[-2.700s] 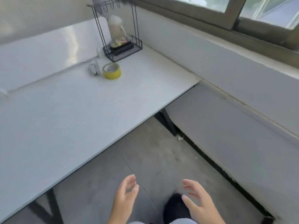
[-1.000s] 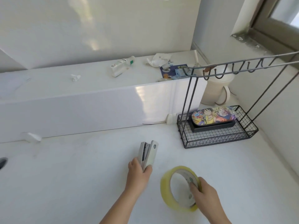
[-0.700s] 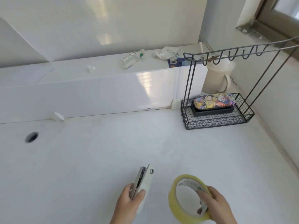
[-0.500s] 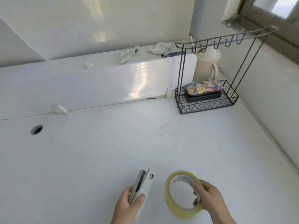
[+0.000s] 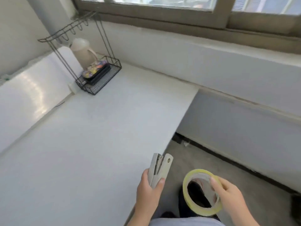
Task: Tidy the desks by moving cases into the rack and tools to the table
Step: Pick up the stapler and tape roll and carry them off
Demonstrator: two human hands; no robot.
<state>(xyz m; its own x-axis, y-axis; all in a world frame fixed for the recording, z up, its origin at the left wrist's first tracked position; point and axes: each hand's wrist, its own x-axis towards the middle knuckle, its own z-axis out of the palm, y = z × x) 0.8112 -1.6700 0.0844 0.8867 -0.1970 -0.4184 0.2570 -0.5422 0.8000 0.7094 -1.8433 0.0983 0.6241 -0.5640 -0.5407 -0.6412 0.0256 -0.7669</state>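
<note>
bright daylight from window (image 5: 162, 2) | glare on partition (image 5: 32, 88) | motion blur, wide-angle bend

Left hand (image 5: 149, 192): forearm cut off by the bottom edge; the palm hides the stapler's (image 5: 158, 170) lower end.
Right hand (image 5: 231, 199): wrist runs out of frame below; fingers (image 5: 215, 183) cover part of the tape roll's (image 5: 202, 192) rim.
Rack (image 5: 91, 62): motion-blurred; the patterned case (image 5: 94, 70) hides most of the dark case beneath.
Jug (image 5: 83, 52): base hidden behind the rack.
Tabletop (image 5: 78, 144): cropped left and below.
</note>
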